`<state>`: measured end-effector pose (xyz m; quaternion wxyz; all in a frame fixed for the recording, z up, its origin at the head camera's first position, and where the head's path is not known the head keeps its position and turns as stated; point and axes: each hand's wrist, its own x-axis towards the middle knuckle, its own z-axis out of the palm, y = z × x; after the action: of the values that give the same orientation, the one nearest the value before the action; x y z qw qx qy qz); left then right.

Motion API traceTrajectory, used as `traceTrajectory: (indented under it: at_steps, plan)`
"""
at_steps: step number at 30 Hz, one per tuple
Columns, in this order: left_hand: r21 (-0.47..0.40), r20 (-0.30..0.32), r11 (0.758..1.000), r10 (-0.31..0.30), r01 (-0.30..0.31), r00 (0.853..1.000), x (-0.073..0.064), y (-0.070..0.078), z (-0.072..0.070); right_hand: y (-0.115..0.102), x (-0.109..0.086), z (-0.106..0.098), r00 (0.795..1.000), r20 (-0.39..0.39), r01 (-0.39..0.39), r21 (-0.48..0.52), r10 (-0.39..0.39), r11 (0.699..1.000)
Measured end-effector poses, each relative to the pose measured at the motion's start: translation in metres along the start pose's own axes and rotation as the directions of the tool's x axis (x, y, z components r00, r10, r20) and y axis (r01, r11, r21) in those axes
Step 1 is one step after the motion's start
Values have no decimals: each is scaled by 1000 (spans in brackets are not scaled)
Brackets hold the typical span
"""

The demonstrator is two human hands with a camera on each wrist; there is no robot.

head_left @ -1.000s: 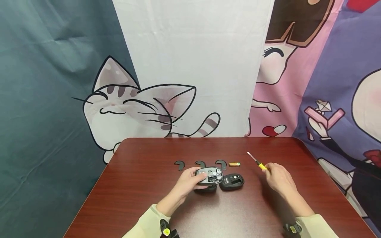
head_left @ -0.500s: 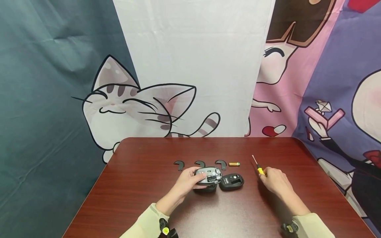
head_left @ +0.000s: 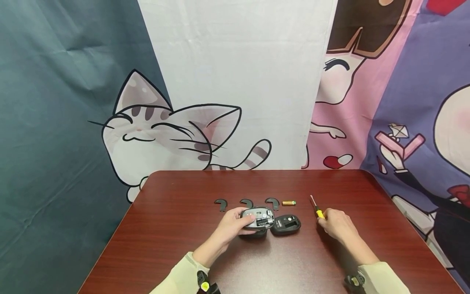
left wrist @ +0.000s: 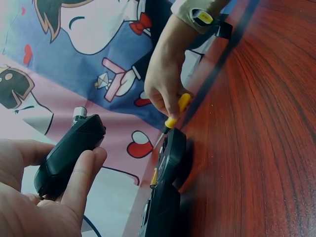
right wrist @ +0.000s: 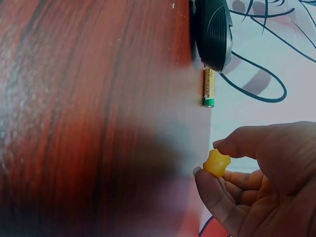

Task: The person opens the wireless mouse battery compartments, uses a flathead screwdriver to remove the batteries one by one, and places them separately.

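Observation:
My left hand (head_left: 231, 222) grips a computer mouse (head_left: 258, 212), its grey underside up and battery bay uncovered. In the left wrist view a small silvery piece (left wrist: 79, 113) sticks out of that mouse. My right hand (head_left: 338, 224) holds a screwdriver (head_left: 320, 213) by its yellow handle, thumb and forefinger pinching it, the shaft pointing away from me above the table. Two more black mice lie beneath and beside the held one: the right mouse (head_left: 280, 230) shows its underside, while the left mouse (head_left: 257, 235) is mostly hidden by the held mouse and hand.
Behind the mice lie three curved dark covers, a left cover (head_left: 222, 201), a middle cover (head_left: 247, 201) and a right cover (head_left: 272, 200). A battery (head_left: 289, 203) lies right of them. The reddish-brown table (head_left: 176, 228) ends at a printed cloth backdrop (head_left: 242, 81).
My right hand has shifted a little left and toward me, and the screwdriver now points more straight away from me. The left hand and its mouse stay nearly still.

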<state>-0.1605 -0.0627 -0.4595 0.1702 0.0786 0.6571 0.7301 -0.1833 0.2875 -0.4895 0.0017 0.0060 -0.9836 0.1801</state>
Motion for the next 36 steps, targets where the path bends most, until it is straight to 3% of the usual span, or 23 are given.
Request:
traceTrajectory:
  at_steps: [20, 36]
  plan:
    - [2, -15, 1000, -4, 4, 1000, 1, -1, -2, 1, 7, 7, 996, 91, -26, 13, 25, 1000]
    - [15, -8, 1000, 0, 0, 1000, 0, -2, -6, 9, 13, 9, 989, 141, -60, 150, 39, 987]
